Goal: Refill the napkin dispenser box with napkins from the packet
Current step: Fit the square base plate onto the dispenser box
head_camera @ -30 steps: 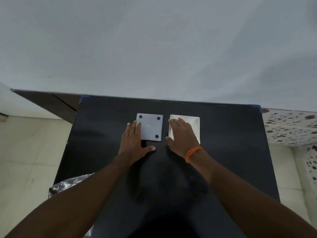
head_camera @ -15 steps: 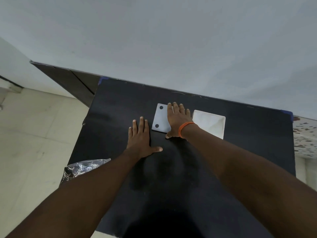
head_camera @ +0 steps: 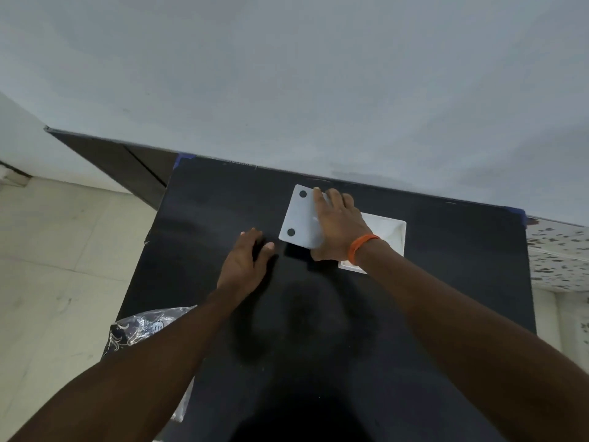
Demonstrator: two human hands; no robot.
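A grey square dispenser panel (head_camera: 301, 218) with black round dots hangs tilted just above the black table (head_camera: 446, 282), casting a shadow under its near edge. My right hand (head_camera: 338, 224), with an orange wristband, grips the panel's right side and hides its two right-hand dots. A white square dispenser box (head_camera: 390, 231) lies to the right of the panel, partly hidden by my right wrist. My left hand (head_camera: 243, 263) is low over the table, left of the panel, holding nothing. The patterned plastic napkin packet (head_camera: 143, 327) lies at the table's near left edge, partly under my left forearm.
A pale wall runs along the table's far edge. Light floor tiles lie to the left of the table, and a speckled surface (head_camera: 561, 250) adjoins it on the right. Blue tape marks the table's far corners.
My right hand moved from the white box onto the grey panel, closed on it and lifted its near edge. My left hand slid back off the panel. The camera turned left.
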